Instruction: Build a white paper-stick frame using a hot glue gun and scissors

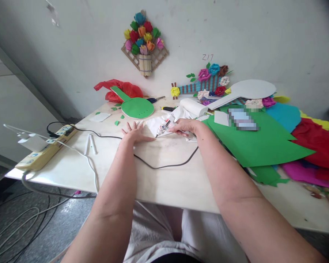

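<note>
My left hand (pixel 135 133) lies on the table with its fingers spread, holding nothing. Its thumb reaches toward a sheet of white paper (pixel 152 126). Just right of it, my right hand (pixel 184 126) is closed around what looks like a white hot glue gun (pixel 164 128) with coloured print. The tool's dark tip points down and left, near the left thumb; my fingers hide its handle. A black cord (pixel 164 167) loops over the table below both hands. Behind the right hand lies a white paper roll (pixel 193 107). A green paddle-shaped piece (pixel 137 108) rests behind the left hand.
A power strip (pixel 48 148) with a white charger (pixel 33 141) stands at left, near two white sticks (pixel 90 144). At right are green sheets (pixel 252 146), a blurred phone (pixel 242 119) and a white paddle shape (pixel 253 89). Scissors (pixel 155 99) and a cutter (pixel 167 109) lie behind.
</note>
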`<act>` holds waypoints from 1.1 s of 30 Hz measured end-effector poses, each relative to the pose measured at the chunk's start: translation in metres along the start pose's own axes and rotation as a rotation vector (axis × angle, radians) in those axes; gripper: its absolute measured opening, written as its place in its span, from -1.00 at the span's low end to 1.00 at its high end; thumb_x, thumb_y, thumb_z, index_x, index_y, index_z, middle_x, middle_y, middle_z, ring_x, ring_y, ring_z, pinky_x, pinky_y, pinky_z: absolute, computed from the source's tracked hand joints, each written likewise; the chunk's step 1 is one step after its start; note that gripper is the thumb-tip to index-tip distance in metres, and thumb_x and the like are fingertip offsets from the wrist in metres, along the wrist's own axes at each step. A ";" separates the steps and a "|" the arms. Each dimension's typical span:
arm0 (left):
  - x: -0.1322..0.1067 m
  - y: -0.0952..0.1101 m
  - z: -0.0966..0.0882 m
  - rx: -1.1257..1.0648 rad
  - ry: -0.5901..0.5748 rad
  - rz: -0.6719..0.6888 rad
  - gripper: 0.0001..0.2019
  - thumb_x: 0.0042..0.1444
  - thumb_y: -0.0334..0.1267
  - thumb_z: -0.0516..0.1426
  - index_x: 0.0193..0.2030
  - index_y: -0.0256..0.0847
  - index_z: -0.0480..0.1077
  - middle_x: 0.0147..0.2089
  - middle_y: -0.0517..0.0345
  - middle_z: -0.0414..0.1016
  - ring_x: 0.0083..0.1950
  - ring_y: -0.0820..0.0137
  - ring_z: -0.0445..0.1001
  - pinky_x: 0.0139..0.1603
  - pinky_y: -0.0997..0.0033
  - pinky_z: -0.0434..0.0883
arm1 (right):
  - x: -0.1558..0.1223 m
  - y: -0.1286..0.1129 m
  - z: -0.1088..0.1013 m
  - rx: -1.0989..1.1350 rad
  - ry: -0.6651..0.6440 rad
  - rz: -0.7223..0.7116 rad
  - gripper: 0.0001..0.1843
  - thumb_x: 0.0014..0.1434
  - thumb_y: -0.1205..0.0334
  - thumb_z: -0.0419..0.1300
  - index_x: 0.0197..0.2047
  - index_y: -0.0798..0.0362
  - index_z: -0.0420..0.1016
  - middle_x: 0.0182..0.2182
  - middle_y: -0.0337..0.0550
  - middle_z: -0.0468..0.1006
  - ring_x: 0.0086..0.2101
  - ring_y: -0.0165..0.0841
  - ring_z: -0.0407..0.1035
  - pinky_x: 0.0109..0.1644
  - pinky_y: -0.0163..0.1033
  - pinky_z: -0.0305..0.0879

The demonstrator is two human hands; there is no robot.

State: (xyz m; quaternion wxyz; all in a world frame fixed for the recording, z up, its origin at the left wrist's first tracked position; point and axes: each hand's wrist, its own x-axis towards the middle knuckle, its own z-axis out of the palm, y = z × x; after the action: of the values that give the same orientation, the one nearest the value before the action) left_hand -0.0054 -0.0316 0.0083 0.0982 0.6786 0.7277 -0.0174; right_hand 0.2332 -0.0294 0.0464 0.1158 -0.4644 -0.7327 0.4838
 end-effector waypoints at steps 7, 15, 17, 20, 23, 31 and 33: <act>0.002 -0.001 0.001 -0.006 -0.001 0.012 0.18 -0.39 0.39 0.08 0.35 0.02 -0.37 0.39 0.07 -0.57 0.30 -0.10 -0.69 0.15 -0.35 -0.39 | 0.007 0.008 -0.003 0.039 0.047 0.019 -0.57 -0.07 -0.03 0.29 -0.62 0.11 0.24 -0.79 -0.34 0.23 -0.80 -0.58 0.05 -0.75 -0.40 -0.03; 0.000 0.001 0.000 -0.002 -0.012 0.002 0.19 -0.39 0.40 0.08 0.35 0.02 -0.38 0.39 0.09 -0.57 0.30 -0.08 -0.68 0.16 -0.34 -0.39 | 0.007 0.005 0.001 0.017 0.088 0.025 -0.57 -0.01 0.03 0.26 -0.67 0.11 0.22 -0.83 -0.33 0.19 -0.80 -0.56 0.04 -0.75 -0.40 -0.03; -0.001 0.001 -0.001 -0.003 -0.012 0.003 0.19 -0.40 0.40 0.08 0.35 0.01 -0.38 0.39 0.09 -0.57 0.30 -0.09 -0.68 0.16 -0.34 -0.38 | 0.008 0.006 0.001 0.010 0.077 0.020 -0.58 0.00 0.04 0.25 -0.67 0.11 0.23 -0.83 -0.32 0.19 -0.80 -0.56 0.05 -0.75 -0.39 -0.03; -0.002 0.002 -0.002 -0.001 -0.006 0.005 0.19 -0.40 0.40 0.08 0.35 0.01 -0.37 0.39 0.08 -0.56 0.30 -0.10 -0.67 0.16 -0.34 -0.38 | 0.010 0.008 0.000 -0.002 0.061 0.013 -0.57 0.00 0.03 0.25 -0.68 0.11 0.23 -0.83 -0.31 0.20 -0.80 -0.56 0.05 -0.74 -0.40 -0.01; -0.003 0.002 -0.002 -0.002 -0.015 0.004 0.19 -0.40 0.40 0.07 0.35 -0.01 -0.36 0.39 0.07 -0.56 0.30 -0.10 -0.68 0.16 -0.34 -0.38 | 0.012 0.010 0.001 0.000 0.050 0.008 -0.57 -0.01 0.02 0.26 -0.67 0.11 0.23 -0.82 -0.31 0.20 -0.78 -0.55 0.06 -0.74 -0.40 -0.01; -0.002 0.001 -0.002 -0.007 -0.022 0.004 0.20 -0.40 0.40 0.08 0.35 0.00 -0.37 0.39 0.07 -0.57 0.30 -0.08 -0.69 0.16 -0.33 -0.40 | 0.010 0.007 0.003 0.047 0.136 0.009 -0.59 0.02 0.06 0.24 -0.65 0.11 0.21 -0.81 -0.32 0.20 -0.79 -0.56 0.04 -0.74 -0.39 -0.03; -0.001 0.001 -0.002 -0.005 -0.022 0.006 0.19 -0.40 0.40 0.08 0.35 0.00 -0.37 0.39 0.07 -0.57 0.30 -0.08 -0.69 0.16 -0.33 -0.39 | 0.006 0.004 0.002 0.049 0.141 0.014 -0.59 0.03 0.07 0.24 -0.64 0.11 0.21 -0.81 -0.32 0.21 -0.79 -0.56 0.05 -0.73 -0.39 -0.02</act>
State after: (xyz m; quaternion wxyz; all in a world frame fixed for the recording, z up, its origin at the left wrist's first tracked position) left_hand -0.0043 -0.0326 0.0105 0.1077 0.6804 0.7245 -0.0227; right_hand 0.2307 -0.0254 0.0397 0.1752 -0.4994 -0.7074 0.4686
